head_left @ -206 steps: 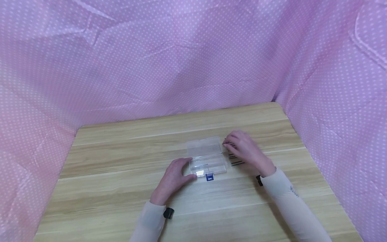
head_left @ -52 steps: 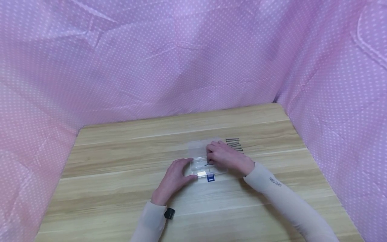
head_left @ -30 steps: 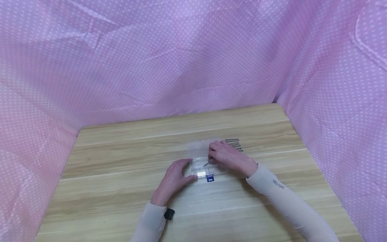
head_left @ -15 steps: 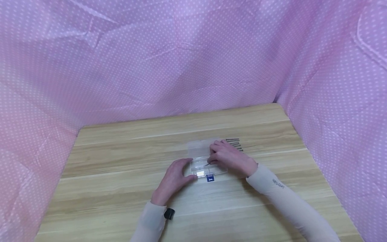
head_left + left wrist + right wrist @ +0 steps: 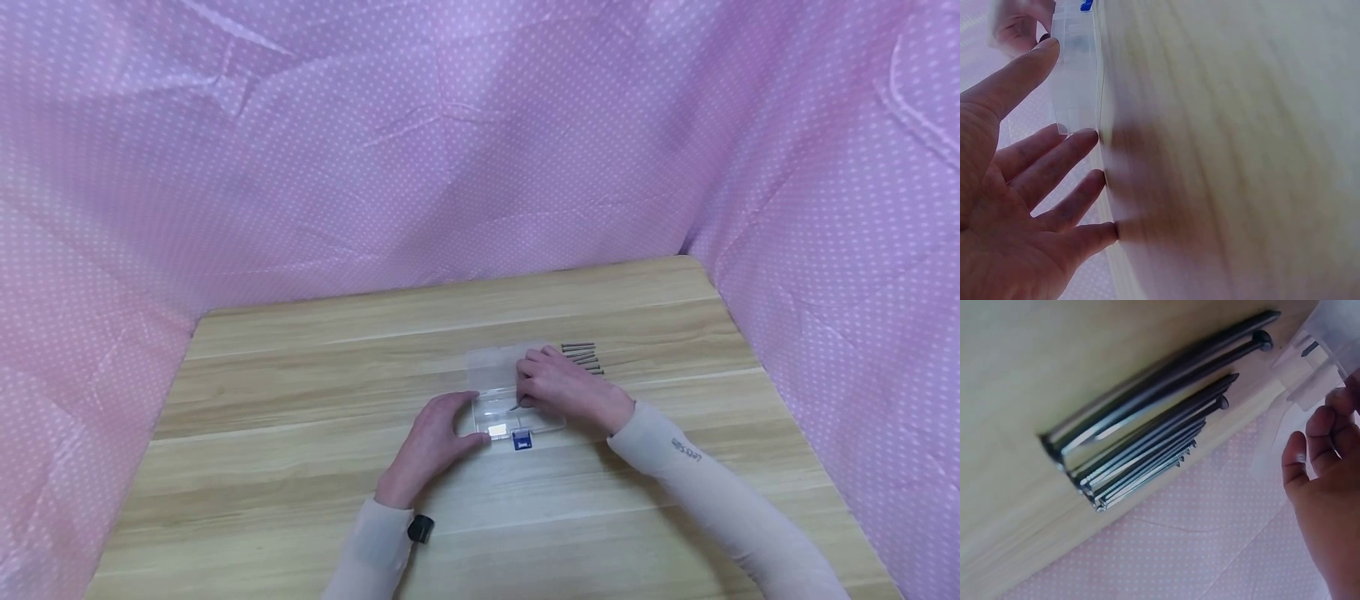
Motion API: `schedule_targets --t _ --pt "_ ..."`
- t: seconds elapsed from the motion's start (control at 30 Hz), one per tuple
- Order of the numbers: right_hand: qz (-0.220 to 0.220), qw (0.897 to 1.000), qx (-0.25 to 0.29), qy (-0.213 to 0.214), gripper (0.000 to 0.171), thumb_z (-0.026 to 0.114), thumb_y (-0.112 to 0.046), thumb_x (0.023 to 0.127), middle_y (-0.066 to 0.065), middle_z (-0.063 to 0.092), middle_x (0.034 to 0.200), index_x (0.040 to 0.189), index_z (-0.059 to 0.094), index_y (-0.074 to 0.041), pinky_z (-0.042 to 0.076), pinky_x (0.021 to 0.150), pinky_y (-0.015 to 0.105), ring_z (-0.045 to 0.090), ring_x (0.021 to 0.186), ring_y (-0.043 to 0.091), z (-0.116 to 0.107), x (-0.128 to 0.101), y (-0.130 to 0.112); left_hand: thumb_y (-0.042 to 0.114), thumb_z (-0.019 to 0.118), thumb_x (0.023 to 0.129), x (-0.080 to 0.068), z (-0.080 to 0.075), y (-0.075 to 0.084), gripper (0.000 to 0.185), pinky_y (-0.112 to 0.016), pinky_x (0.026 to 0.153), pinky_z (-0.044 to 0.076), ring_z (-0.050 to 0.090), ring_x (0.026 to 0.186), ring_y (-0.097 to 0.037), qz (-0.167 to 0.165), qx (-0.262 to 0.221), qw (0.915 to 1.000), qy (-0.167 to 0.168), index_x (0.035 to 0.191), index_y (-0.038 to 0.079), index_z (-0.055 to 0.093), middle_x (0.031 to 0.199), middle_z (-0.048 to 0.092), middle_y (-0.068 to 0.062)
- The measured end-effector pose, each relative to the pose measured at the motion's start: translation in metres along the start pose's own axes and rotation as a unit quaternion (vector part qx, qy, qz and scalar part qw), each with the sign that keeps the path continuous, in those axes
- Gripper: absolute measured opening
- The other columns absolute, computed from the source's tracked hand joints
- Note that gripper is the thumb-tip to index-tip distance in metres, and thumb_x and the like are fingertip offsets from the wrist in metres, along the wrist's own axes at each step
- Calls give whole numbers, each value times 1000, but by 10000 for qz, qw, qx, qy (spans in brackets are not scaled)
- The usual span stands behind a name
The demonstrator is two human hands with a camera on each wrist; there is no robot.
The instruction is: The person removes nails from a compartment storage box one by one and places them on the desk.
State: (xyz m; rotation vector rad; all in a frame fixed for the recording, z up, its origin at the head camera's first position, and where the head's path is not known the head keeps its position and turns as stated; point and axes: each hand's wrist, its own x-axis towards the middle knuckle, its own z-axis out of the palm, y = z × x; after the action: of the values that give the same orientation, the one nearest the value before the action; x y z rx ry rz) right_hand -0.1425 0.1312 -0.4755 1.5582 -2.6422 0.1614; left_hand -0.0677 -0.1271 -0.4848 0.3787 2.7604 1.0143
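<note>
A clear plastic box [image 5: 492, 398] lies on the table with its lid [image 5: 491, 367] folded back. My left hand [image 5: 431, 442] holds the box's left end between thumb and forefinger; in the left wrist view its other fingertips [image 5: 1112, 230] rest near the table. Over the box, my right hand [image 5: 558, 387] pinches a nail [image 5: 515, 407] whose end points down into it. Most of that nail is hidden by the fingers. Right of the box, several dark nails [image 5: 579, 355] lie in a row, seen close up in the right wrist view.
A blue latch [image 5: 522, 440] sticks out from the box's front edge. The wooden table [image 5: 300, 400] ends at pink dotted cloth [image 5: 435, 167] at the back and sides. A black band [image 5: 421, 529] sits at the left wrist.
My right hand went from the nails on the table to above the box, now pinching a nail. Over the last second it shifted only slightly. The left hand stayed on the box.
</note>
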Motion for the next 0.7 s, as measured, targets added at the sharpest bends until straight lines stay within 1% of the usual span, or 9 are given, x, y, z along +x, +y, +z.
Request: schedule_targets --t 0.2,0.43,0.7 --pt "82 9995 -300 -79 8 75 -26 95 -7 58 96 97 72 -20 43 81 31 51 91 15 -1 -3 -4 34 86 84 1 1 -1 68 -53 115 41 54 133 -36 0 -10 10000 16 141 5 61 139 63 -16" --pt "45 9975 -706 -64 6 73 -21 97 -4 58 98 101 71 -17 45 82 33 52 94 18 -2 -6 -7 35 86 84 1 2 -1 68 -52 115 41 54 134 -36 -73 -40 10000 -7 140 6 61 140 63 -15" --pt "59 9976 -690 43 7 71 -23 97 -4 57 98 102 71 -17 43 81 32 51 94 19 -1 -9 -7 35 87 83 1 4 0 68 -51 115 42 54 133 -35 -107 -28 9999 44 139 6 62 139 63 -15"
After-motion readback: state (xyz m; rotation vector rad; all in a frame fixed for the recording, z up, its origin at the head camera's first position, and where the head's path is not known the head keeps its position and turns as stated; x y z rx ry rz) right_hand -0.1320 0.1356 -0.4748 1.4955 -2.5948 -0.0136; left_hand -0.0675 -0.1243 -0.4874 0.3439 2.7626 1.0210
